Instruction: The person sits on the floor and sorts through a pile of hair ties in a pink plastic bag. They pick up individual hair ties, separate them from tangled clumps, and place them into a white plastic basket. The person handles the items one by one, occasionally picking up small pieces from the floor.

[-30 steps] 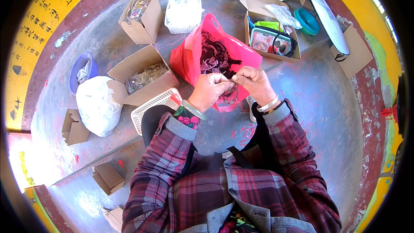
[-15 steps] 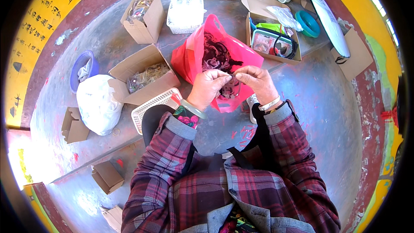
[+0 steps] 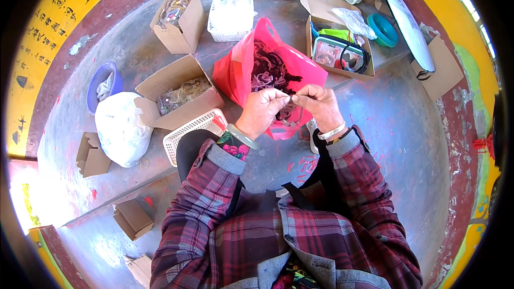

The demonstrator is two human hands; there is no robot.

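My left hand [image 3: 263, 108] and my right hand [image 3: 317, 106] meet fingertip to fingertip over a red bag [image 3: 234, 69]. Thumb and forefinger are pinched together on each. Between them runs a thin cord [image 3: 289, 99], mostly hidden by the fingers; whether it is knotted I cannot tell. The bag stands with its mouth wide, and a heap of dark and pink looped cords [image 3: 267, 69] shows inside. Both wrists carry pale bangles.
Around the bag are a cardboard box [image 3: 210, 100] of plastic-wrapped items, a cream basket [image 3: 176, 138], a white basket [image 3: 231, 36] and a box [image 3: 342, 74] with a clear container. A stuffed white plastic bag [image 3: 120, 134] and a purple basin [image 3: 93, 88] stand left.
Both hands have shifted slightly, and their fingertips have come closer together. The right hand has moved a little left and down. The bag and boxes have stayed put.
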